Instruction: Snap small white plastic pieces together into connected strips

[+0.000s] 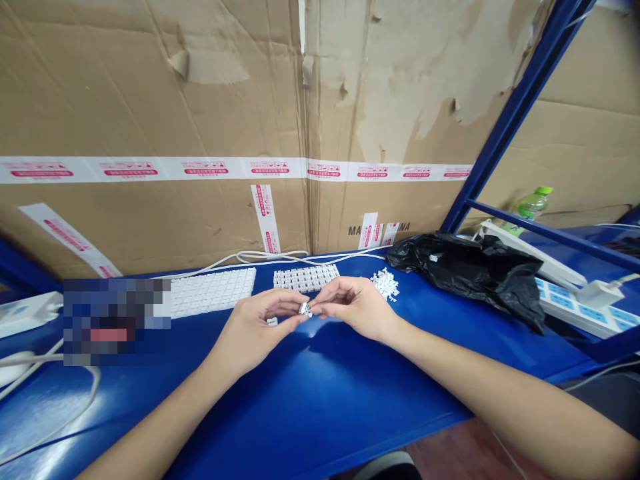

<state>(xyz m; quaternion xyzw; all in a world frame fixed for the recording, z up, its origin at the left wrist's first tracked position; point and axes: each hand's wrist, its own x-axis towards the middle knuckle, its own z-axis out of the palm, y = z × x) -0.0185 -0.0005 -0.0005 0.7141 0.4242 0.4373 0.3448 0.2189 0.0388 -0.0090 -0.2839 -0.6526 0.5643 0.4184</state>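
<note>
Above the blue table, my left hand [257, 327] pinches a small white part with dark marks [305, 309] between thumb and fingers. The fingertips of my right hand [357, 307] meet it from the other side, closed on its edge or on a tinier piece that I cannot make out. Another small white piece [272, 322] shows under the left fingers. Just behind my hands lies a block of white and dark small parts in rows [305, 277]. A loose pile of tiny white pieces [386, 285] sits beyond my right hand. To the left is a white gridded panel of parts [215, 291].
Large taped cardboard boxes [200, 113] stand behind the blue table [320, 400]. On the right are a crumpled black plastic bag [470, 267], a power strip [585, 310] and a green-capped bottle [533, 208] past the blue frame. White cables [93, 387] run along the left.
</note>
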